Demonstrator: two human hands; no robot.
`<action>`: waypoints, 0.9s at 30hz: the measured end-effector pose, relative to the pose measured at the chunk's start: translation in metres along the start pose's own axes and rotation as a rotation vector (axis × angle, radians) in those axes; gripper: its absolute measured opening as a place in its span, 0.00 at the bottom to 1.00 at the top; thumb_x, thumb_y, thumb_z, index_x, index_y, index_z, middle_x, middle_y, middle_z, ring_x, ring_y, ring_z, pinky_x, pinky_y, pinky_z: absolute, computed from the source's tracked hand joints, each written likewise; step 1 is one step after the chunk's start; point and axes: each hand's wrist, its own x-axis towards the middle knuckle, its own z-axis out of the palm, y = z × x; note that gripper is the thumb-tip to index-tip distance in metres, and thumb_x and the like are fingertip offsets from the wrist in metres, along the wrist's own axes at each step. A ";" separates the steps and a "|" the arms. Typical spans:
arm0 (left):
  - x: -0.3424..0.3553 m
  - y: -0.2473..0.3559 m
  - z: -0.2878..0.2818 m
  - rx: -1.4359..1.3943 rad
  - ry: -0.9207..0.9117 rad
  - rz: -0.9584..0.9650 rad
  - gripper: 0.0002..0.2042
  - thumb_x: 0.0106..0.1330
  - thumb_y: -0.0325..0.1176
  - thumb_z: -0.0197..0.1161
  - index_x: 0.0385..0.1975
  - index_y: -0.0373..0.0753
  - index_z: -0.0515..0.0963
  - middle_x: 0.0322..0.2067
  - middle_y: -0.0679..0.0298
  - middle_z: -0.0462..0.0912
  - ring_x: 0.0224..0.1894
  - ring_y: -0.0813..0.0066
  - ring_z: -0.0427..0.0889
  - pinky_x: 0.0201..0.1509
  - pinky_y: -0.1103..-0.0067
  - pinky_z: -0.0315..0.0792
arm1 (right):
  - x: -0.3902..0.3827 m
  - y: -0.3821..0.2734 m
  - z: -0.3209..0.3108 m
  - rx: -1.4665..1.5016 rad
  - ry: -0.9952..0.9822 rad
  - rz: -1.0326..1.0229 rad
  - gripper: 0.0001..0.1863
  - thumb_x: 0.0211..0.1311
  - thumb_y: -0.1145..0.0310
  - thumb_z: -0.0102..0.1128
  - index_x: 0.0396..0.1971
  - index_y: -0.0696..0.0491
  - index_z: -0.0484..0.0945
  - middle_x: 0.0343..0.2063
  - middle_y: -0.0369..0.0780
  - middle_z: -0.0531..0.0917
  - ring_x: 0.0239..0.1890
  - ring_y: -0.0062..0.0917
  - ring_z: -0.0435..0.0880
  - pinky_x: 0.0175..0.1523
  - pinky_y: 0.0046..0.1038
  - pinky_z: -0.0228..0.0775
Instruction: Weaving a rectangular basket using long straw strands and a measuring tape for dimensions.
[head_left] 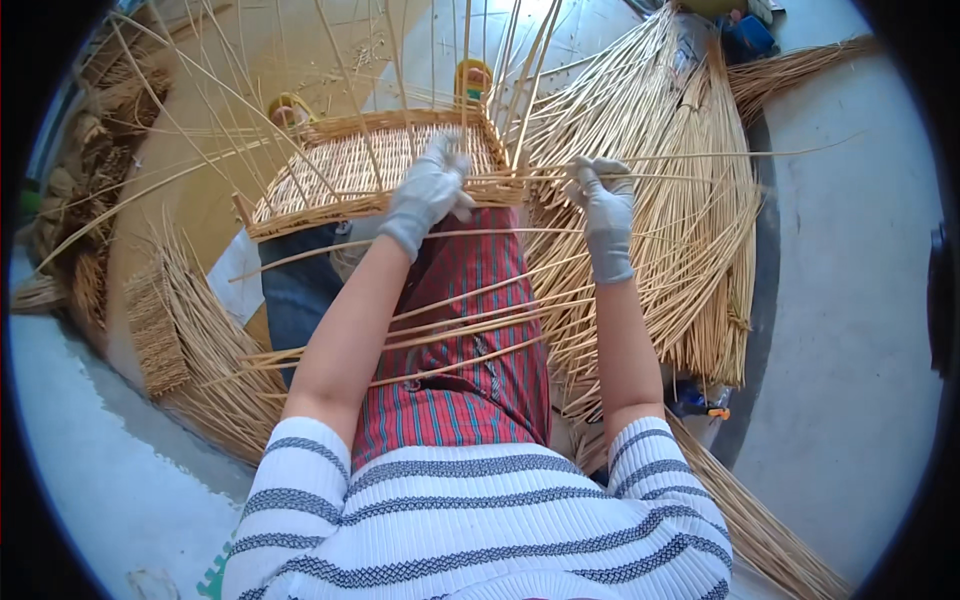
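Note:
A partly woven wicker basket (350, 160) rests across my knees, with tall loose rods rising from its edges. My left hand (432, 185), in a pale grey work glove, is closed over the basket's near edge, its thumb on my side and its fingers on the inner side. To the right of the basket, my gloved right hand (605, 205) pinches a thin wicker rod (690, 157) between thumb and fingers. That rod runs from the basket's near right corner out to the right. Several loose rods (465, 325) lie across my lap below my hands.
A large spread bundle of wicker rods (660, 230) lies on the right. Shorter bundled stalks (190, 340) are at the left, with dark dried bundles (90, 190) beyond. My shoes (473, 80) show behind the basket. A blue container (748, 38) stands at the far right.

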 end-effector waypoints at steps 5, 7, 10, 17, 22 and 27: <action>0.010 0.007 0.031 0.007 -0.153 -0.436 0.11 0.79 0.37 0.63 0.51 0.37 0.83 0.29 0.59 0.90 0.22 0.71 0.90 0.26 0.75 0.83 | 0.034 -0.031 0.072 -0.661 -0.264 -0.624 0.11 0.68 0.70 0.71 0.47 0.53 0.81 0.38 0.42 0.88 0.38 0.31 0.88 0.46 0.34 0.79; 0.008 0.007 0.031 -0.051 -0.134 -0.438 0.12 0.80 0.39 0.64 0.49 0.37 0.83 0.33 0.59 0.90 0.22 0.72 0.89 0.22 0.75 0.83 | 0.056 -0.042 0.092 -0.859 -0.278 -0.508 0.11 0.67 0.69 0.73 0.45 0.50 0.81 0.36 0.43 0.87 0.40 0.33 0.88 0.48 0.37 0.79; 0.010 0.005 0.028 -0.064 -0.120 -0.426 0.11 0.79 0.39 0.65 0.48 0.36 0.84 0.35 0.59 0.89 0.20 0.72 0.88 0.19 0.75 0.82 | 0.065 -0.037 0.084 -1.534 0.005 -0.410 0.15 0.65 0.69 0.75 0.48 0.52 0.80 0.40 0.42 0.88 0.41 0.33 0.88 0.48 0.38 0.79; -0.027 -0.016 0.011 0.283 -0.050 -0.017 0.21 0.77 0.41 0.65 0.65 0.44 0.74 0.52 0.50 0.87 0.54 0.49 0.88 0.56 0.60 0.82 | -0.032 0.019 0.059 -0.965 -0.334 -0.737 0.09 0.65 0.68 0.72 0.42 0.50 0.82 0.37 0.42 0.87 0.41 0.41 0.86 0.50 0.41 0.78; -0.125 -0.049 -0.057 0.620 -0.533 -0.068 0.22 0.76 0.42 0.65 0.66 0.43 0.76 0.64 0.49 0.80 0.63 0.46 0.82 0.65 0.59 0.77 | -0.073 0.044 0.106 -1.035 -1.036 -0.273 0.08 0.71 0.63 0.64 0.44 0.49 0.83 0.39 0.45 0.89 0.46 0.44 0.89 0.51 0.45 0.80; -0.133 -0.063 -0.124 0.217 -0.257 -0.182 0.19 0.77 0.41 0.65 0.59 0.35 0.80 0.49 0.49 0.88 0.46 0.56 0.89 0.54 0.65 0.81 | -0.066 0.138 0.180 -1.391 -1.322 -0.128 0.18 0.72 0.58 0.63 0.55 0.52 0.83 0.53 0.48 0.89 0.56 0.51 0.86 0.62 0.46 0.78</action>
